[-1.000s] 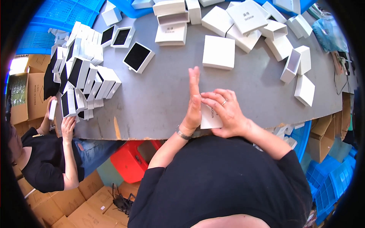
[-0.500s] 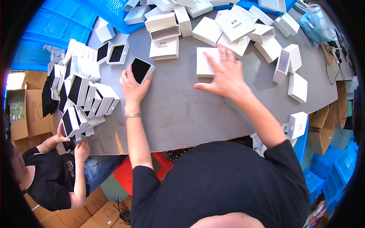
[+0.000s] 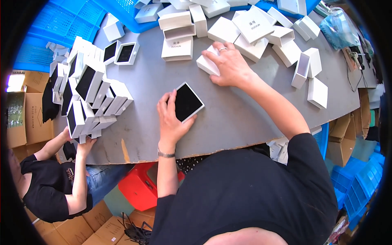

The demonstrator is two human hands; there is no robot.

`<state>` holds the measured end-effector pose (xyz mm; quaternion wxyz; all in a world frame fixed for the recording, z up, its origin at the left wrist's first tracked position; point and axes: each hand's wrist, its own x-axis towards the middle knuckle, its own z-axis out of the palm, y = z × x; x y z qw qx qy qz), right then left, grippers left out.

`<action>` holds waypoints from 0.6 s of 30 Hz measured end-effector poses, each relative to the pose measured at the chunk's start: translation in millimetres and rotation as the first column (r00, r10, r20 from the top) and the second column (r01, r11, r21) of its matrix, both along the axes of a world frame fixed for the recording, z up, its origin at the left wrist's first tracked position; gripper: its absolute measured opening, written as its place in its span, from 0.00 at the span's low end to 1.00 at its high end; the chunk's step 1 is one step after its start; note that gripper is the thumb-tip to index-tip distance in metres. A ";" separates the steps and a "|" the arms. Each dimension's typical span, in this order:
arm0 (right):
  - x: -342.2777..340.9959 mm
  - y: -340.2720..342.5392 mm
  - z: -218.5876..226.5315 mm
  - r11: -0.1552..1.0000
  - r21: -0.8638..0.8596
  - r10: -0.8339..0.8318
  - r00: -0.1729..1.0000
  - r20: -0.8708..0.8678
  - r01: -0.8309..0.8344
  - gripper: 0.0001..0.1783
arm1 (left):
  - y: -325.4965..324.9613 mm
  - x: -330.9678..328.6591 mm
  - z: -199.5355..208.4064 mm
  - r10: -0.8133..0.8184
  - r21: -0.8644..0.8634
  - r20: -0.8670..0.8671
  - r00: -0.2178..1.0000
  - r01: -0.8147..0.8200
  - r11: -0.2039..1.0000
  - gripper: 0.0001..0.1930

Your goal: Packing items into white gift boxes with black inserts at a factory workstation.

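My left hand [image 3: 170, 122] is closed on the edge of a white drawer-type box tray [image 3: 189, 102] with a black lining, tilted over the grey table. The fingers lie along its left side and the thumb along its lower edge. Up and to the right, my right hand [image 3: 232, 67] grips a white box sleeve [image 3: 208, 65] from above, fingers over the far side and thumb at the near end. Its grasp partly hides the sleeve. Tray and sleeve are apart.
White sleeves [image 3: 222, 32] are heaped along the far side beside blue crates [image 3: 136, 22]. Stacked black-lined trays [image 3: 87, 81] stand on the left, where a co-worker's hands [image 3: 83, 148] touch them. A plastic bag [image 3: 338, 28] lies at the far right of the grey table [image 3: 241, 118].
My left hand has brought the tray right and nearer to me. My right hand has drawn the sleeve slightly left and turned it, its fingers now closed round it.
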<state>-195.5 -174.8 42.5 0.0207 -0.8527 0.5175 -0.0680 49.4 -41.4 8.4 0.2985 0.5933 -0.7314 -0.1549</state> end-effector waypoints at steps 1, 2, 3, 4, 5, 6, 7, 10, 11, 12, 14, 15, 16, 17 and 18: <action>-1.5 1.1 7.7 1.000 -0.006 0.008 1.000 -0.001 -0.008 0.45 | 4.2 4.4 -3.2 0.008 -0.006 -0.001 1.000 -0.008 1.000 0.50; -8.0 9.3 12.8 0.978 0.208 -0.067 0.943 0.326 -0.002 0.43 | 13.7 7.2 -5.9 0.032 -0.004 -0.008 0.999 -0.032 0.999 0.50; -16.1 13.7 12.7 0.911 0.407 -0.206 0.781 0.589 -0.066 0.42 | 21.2 9.6 -8.4 0.055 0.000 -0.017 0.998 -0.055 0.999 0.50; -30.6 19.5 -0.2 0.817 0.546 -0.424 0.451 0.786 -0.184 0.44 | 27.4 7.0 -7.2 0.074 0.006 -0.043 0.996 -0.073 0.997 0.51; -39.2 33.3 13.0 0.653 0.717 -0.679 0.232 0.697 -0.245 0.46 | 35.0 6.1 -6.1 0.081 0.016 -0.048 0.996 -0.080 0.997 0.51; -50.6 46.5 9.0 0.613 0.771 -0.705 0.322 0.632 -0.170 0.48 | 41.6 5.4 -4.3 0.082 0.015 -0.040 0.996 -0.082 0.997 0.51; -64.9 57.0 5.3 0.580 0.810 -0.726 0.400 0.560 -0.082 0.50 | 42.9 1.1 -2.4 0.075 0.008 -0.034 0.997 -0.075 0.997 0.51; -76.3 77.1 -6.1 0.932 0.328 -0.311 0.798 0.516 0.151 0.54 | 35.6 -1.3 1.1 0.022 -0.004 -0.049 0.999 -0.022 1.000 0.51; -70.0 75.5 -6.5 0.932 0.331 -0.310 0.799 0.515 0.148 0.54 | 30.1 -2.3 0.8 0.025 -0.002 -0.049 0.998 -0.025 1.000 0.51; -56.1 71.8 -6.2 0.991 0.088 -0.129 0.886 0.446 0.100 0.56 | 22.5 -3.7 0.7 0.037 -0.010 -0.052 0.998 -0.038 0.999 0.51; -36.4 67.1 -4.2 0.988 -0.153 0.034 0.942 0.334 0.018 0.58 | 5.2 -2.7 3.2 0.089 -0.059 -0.006 0.996 -0.089 0.994 0.50; -29.5 65.5 -1.6 0.995 -0.022 0.104 0.956 0.274 -0.102 0.53 | -1.2 -2.4 7.3 0.124 -0.051 -0.019 0.992 -0.125 0.991 0.50; -24.7 59.7 -0.8 0.973 0.111 0.173 0.960 0.219 -0.201 0.50 | -5.3 -0.8 9.5 0.133 -0.035 -0.012 0.991 -0.133 0.990 0.50; -22.8 55.2 0.4 0.926 0.246 0.248 0.953 0.174 -0.285 0.47 | -8.1 0.9 11.2 0.141 -0.020 -0.005 0.990 -0.141 0.990 0.50; -30.9 56.4 5.7 0.861 0.238 0.434 0.893 0.118 -0.450 0.46 | -8.5 4.0 11.2 0.131 -0.028 -0.001 0.991 -0.131 0.991 0.50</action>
